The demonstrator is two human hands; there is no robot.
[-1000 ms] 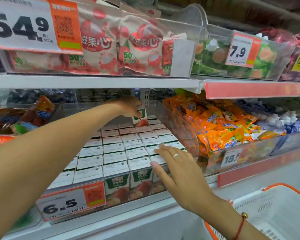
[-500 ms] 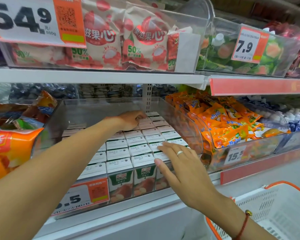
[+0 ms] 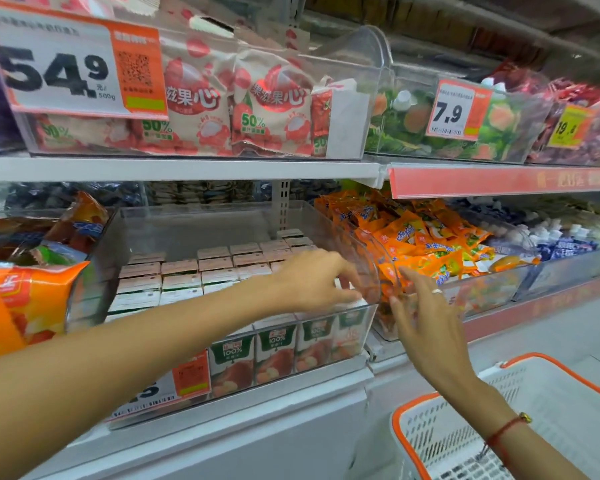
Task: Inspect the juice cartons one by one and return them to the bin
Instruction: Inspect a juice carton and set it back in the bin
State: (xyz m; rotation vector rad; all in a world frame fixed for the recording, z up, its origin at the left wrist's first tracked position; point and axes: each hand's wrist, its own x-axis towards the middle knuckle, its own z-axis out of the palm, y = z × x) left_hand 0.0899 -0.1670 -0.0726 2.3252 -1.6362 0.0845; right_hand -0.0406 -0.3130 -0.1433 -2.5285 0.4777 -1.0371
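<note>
**Juice cartons in clear bin, lower shelf: both hands at the front right corner**

Bin (image 3: 201,233): clear plastic, on the lower shelf (image 3: 222,403), centre of view. Holds the juice cartons (image 3: 181,282) upright in close rows, white tops up, green "100%" faces showing through the front wall.

Left hand (image 3: 321,280): reaches in from 8 o'clock, over the front right rows. Fingers curled down onto the top of a carton (image 3: 352,303) in the front right corner of the bin; whether they pinch it or only touch it cannot be told.

Right hand (image 3: 421,318): comes up from 5 o'clock, just outside the bin's right wall. Fingers spread and straight, holding nothing; fingertips near the curved front of the neighbouring bin. Ring on one finger, red cord at the wrist.

Orange snack packets (image 3: 426,244): heaped in the next bin, at 3 o'clock from the cartons.

Price tag (image 3: 187,374): orange and white, on the carton bin's front, partly hidden by the left forearm.

Shopping basket (image 3: 465,420): white with orange rim, at 5 o'clock, below the right forearm.

Upper shelf, 12 o'clock: pink and white pouches (image 3: 236,109) behind a "54.9" tag (image 3: 59,67).
</note>
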